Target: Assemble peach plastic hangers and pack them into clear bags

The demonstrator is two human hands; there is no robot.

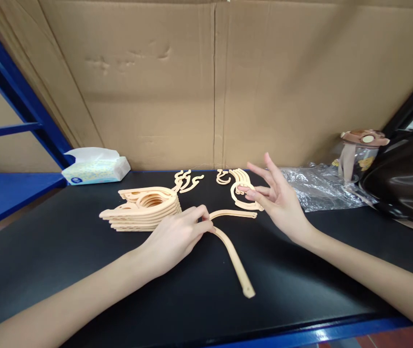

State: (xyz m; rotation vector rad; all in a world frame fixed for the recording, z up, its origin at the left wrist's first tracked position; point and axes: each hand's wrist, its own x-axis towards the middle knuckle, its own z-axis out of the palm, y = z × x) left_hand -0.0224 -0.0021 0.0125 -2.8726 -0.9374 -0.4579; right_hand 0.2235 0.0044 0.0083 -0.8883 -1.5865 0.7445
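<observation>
My left hand point(182, 234) is closed in a pinch on a pair of long, curved beige plastic hanger arms point(233, 253), joined or laid together under my fingertips. One arm curves toward the front edge; the other points right. My right hand point(273, 195) has its fingers spread, with thumb and index finger over a beige ring-shaped hanger piece point(240, 205). Whether they touch it I cannot tell. Left of my left hand lies a stack of folded beige hangers point(148, 210). Several loose hanger hooks point(192, 183) lie behind it.
A tissue pack point(95, 169) sits at the back left. More hooks point(222, 178) and curved pieces point(240, 175) lie near the cardboard wall point(137, 96). On the right are clear plastic bags point(322, 188), a drinking bottle point(358, 154) and a dark bag point(405, 179). Blue frame posts point(14, 92) stand left.
</observation>
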